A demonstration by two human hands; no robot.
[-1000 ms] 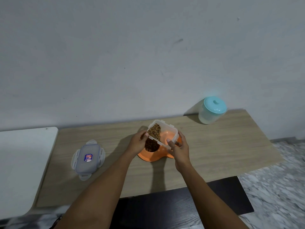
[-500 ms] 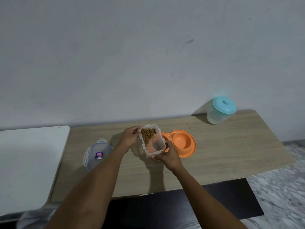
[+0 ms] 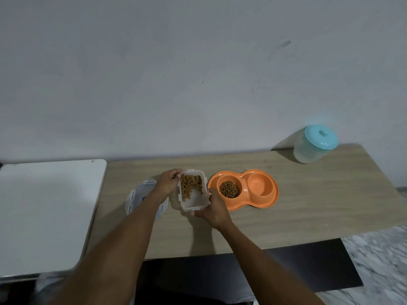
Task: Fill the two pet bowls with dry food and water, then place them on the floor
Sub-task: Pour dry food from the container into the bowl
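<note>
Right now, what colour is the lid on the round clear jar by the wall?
Pale turquoise; the lid shows best in the head view.

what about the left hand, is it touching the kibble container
Touching. The head view shows the left hand gripping the kibble container, fingers curled over its far left corner.

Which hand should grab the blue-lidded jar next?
Probably the right hand: the jar stands far right, beyond the orange bowls. The left hand is farther; both hold the food box.
</note>
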